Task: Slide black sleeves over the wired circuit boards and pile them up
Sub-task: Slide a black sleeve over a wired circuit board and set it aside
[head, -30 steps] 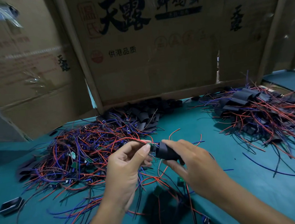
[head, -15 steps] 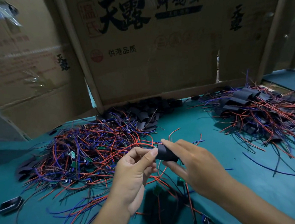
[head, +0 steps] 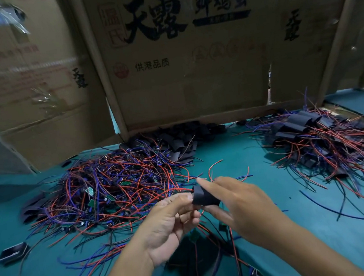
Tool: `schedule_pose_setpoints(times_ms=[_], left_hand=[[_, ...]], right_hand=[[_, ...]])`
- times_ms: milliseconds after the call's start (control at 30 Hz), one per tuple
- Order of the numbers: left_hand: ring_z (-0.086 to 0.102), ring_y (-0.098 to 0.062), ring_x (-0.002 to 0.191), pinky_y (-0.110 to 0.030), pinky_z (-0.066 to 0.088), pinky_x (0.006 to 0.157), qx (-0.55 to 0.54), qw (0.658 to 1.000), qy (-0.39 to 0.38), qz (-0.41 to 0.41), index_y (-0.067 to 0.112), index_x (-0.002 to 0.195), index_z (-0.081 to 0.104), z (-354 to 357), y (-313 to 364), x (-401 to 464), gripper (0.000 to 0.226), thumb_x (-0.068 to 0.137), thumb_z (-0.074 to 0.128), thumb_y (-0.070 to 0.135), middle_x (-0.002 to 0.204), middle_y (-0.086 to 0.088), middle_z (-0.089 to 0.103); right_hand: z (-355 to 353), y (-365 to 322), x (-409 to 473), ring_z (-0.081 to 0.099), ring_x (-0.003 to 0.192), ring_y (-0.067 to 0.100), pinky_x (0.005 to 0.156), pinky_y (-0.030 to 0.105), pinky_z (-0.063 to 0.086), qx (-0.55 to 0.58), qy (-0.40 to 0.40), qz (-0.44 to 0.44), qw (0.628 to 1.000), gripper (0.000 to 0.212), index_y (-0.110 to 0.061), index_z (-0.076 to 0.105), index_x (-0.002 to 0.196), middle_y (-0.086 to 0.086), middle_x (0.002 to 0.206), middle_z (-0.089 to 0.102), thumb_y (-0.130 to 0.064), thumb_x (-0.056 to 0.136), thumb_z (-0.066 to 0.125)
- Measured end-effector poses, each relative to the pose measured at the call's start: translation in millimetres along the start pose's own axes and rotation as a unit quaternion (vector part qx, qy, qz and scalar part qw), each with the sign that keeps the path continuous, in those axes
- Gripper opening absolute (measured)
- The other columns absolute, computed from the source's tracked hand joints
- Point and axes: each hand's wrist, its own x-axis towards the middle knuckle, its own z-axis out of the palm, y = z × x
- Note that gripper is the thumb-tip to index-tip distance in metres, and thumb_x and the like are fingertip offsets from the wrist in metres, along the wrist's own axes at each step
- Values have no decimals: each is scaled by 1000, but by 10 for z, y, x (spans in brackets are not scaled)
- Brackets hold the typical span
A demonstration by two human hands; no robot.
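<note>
Currently right hand (head: 243, 205) fingers pinch a black sleeve (head: 203, 195) above the teal counter (head: 325, 246); left hand (head: 170, 225) fingers curl round its left end (wires trail out). Unsleeved boards (head: 114, 191) piled left, sleeved pile (head: 326, 141) far right.

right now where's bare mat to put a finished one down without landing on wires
The widest bare patch is the green mat between the unsleeved wire tangle on the left and the sleeved pile on the right. The near right corner is mostly bare beyond a few stray wires. The left and the mat under the hands are crowded.
</note>
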Motion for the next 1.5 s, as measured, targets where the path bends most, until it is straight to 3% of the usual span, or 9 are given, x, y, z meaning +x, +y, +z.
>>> schedule_pose_setpoints(times_ms=[300, 433, 567, 733, 933, 1233, 1333, 1400, 1500], left_hand=[[57, -10, 45, -20, 50, 41, 1, 998, 31, -54, 5, 89, 63, -5, -57, 39, 25, 67, 70, 12, 64, -9, 62], [51, -6, 43, -18, 46, 38, 29, 997, 34, -63, 9, 82, 65, 17, -85, 53, 17, 68, 74, 14, 61, -4, 56], [53, -7, 46, -18, 47, 41, 2, 998, 21, -56, 9, 87, 68, 54, -112, 64, 18, 71, 74, 16, 64, -4, 57], [52, -10, 48, -18, 46, 43, -49, 999, 15, -7, 6, 77, 72, -4, -54, 80, 15, 77, 70, 21, 65, -4, 57], [48, -11, 47, -18, 42, 42, -70, 996, 37, 27, 4, 83, 66, -89, -14, 128, 17, 78, 66, 20, 63, -3, 54], [46, -11, 51, -22, 41, 45, -60, 997, 33, 36, 4, 91, 64, -191, -6, 151, 24, 77, 66, 24, 65, -2, 51], [46, -12, 51, -22, 41, 45, -64, 997, 30, 35, 4, 90, 65, -179, 1, 149, 23, 78, 66, 23, 64, -2, 52], [46, -11, 51, -21, 41, 44, -67, 997, 33, 36, 4, 90, 65, -174, 6, 147, 22, 78, 65, 23, 64, -2, 52], [45, -12, 51, -22, 41, 44, -72, 996, 41, 45, 4, 91, 64, -188, 16, 150, 23, 79, 64, 23, 64, -1, 52]], right_hand=[[16, 54, -32, 65, 74, 18, 52, 24, 47, -62, -30, -37, 997, 49, -18, 65, 123, -6, 87, 65, -42, 81, 65], [17, 99, -14, 56, 108, 23, 80, 35, 45, -17, -111, -10, 994, 54, -25, 40, 146, -2, 117, 59, -45, 97, 50], [-75, 160, 25, 51, 116, 20, 89, 35, 41, -13, -146, 11, 989, 53, -31, 35, 148, -5, 124, 55, -48, 99, 45], [-515, 876, 257, 60, 109, 21, 88, 32, 45, -54, -104, 122, 986, 48, -27, 53, 137, -2, 121, 65, -45, 94, 57], [-936, 2164, 562, 57, 77, 26, 64, 34, 47, -139, -58, 308, 939, 27, -17, 67, 106, 6, 87, 66, -39, 91, 65], [-847, 2850, 458, 62, 97, 34, 77, 38, 52, -155, -112, 425, 885, 44, -6, 65, 116, 17, 108, 68, -42, 90, 65], [-861, 2781, 533, 60, 103, 35, 84, 40, 50, -233, -121, 431, 863, 55, -10, 60, 112, 17, 112, 64, -57, 83, 66], [-782, 2618, 705, 59, 104, 37, 83, 41, 48, -288, -66, 389, 873, 58, -12, 57, 117, 17, 114, 62, -58, 82, 66], [-404, 2145, 1093, 63, 98, 33, 79, 38, 52, -155, -65, 297, 940, 42, -12, 62, 116, 14, 109, 67, -43, 87, 64]])
